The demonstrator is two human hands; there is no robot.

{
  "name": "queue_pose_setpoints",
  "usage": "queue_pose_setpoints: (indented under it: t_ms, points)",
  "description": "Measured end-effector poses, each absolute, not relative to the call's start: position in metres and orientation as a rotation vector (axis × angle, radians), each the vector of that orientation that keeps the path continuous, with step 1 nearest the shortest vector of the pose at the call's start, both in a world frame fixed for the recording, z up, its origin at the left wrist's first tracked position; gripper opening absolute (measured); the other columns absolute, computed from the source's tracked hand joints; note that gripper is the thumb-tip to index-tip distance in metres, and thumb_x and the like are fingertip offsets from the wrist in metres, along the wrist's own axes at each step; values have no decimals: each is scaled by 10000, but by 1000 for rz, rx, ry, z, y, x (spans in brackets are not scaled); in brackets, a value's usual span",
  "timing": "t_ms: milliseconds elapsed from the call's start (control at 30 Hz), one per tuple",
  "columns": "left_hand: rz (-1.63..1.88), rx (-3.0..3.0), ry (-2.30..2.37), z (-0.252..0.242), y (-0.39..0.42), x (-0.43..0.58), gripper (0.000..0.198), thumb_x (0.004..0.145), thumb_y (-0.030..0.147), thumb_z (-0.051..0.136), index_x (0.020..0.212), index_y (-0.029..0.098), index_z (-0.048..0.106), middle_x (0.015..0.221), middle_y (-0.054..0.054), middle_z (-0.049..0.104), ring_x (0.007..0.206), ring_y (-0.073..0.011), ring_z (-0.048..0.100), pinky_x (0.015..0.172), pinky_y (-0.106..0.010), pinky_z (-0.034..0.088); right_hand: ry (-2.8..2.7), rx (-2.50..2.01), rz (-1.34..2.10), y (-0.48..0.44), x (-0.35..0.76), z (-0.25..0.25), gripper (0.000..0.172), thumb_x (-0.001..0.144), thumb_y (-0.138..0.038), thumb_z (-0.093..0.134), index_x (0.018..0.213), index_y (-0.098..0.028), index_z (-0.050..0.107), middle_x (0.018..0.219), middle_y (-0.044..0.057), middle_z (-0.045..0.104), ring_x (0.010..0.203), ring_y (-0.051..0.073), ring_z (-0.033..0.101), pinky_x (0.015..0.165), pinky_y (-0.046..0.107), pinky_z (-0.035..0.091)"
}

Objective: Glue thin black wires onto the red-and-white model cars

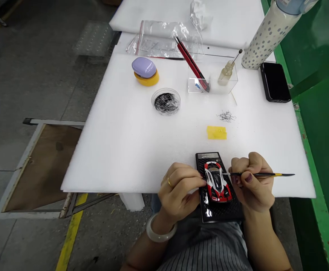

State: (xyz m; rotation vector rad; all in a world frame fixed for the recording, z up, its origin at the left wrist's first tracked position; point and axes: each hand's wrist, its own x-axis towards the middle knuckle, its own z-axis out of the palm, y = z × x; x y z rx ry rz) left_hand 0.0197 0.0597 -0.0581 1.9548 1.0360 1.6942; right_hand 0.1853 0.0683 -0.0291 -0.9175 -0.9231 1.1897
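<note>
A red, white and black model car (217,182) sits on a black display base (208,212) at the table's front edge. My left hand (179,188) has its fingers bent at the left edge of the base, fingertips against the car's side; its thumb tip is hidden. Pinched in my right hand (253,180) is a thin paintbrush (266,174), lying almost level. The brush's fine tip points left and meets the car near its windscreen. Beyond the base lies a piece of yellow tape (216,133) with tiny bits on it.
Short black threads fill a round clear dish (166,101); more threads (226,116) lie loose. A clear box (212,88) holds a red cutter (191,62) and a small bottle (225,73). A purple-and-yellow case (145,70), a black phone-like device (275,82) and a dotted tumbler (268,37) stand further back.
</note>
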Motion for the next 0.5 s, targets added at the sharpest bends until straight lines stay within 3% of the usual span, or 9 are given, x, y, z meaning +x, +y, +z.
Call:
queue_pose_setpoints:
  t_ms: [500]
  points:
    - [1684,1969,1084,-58,60,20,61,958,172,666,899,160,651,820,-34,672,758,-153,623,652,-321,565,-933,-918,1175,64,181,-33,383,813,-365,826,674,-256,486,513,-48,485,444,131,372,416,265,296]
